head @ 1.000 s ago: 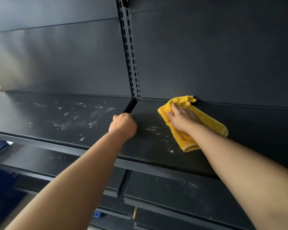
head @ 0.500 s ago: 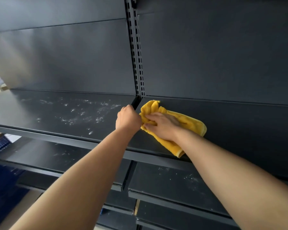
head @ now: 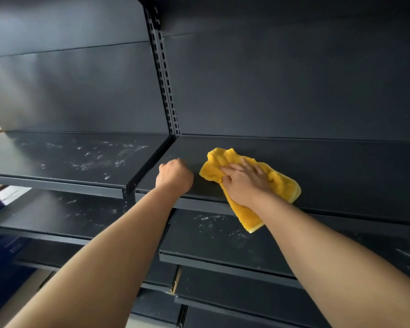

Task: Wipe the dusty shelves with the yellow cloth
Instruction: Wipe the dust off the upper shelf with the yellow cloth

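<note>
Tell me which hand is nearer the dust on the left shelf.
Left. The left hand rests just right of that dust; the right hand presses the cloth farther right.

Dim; soft light from the left sheens the dark grey metal back panel (head: pixel 45 91); wide-angle distortion tilts the dusty dark metal shelves (head: pixel 57 159).

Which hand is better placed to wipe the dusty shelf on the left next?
The right hand: it presses the yellow cloth; the left hand, nearer the dust, is an empty fist.
</note>
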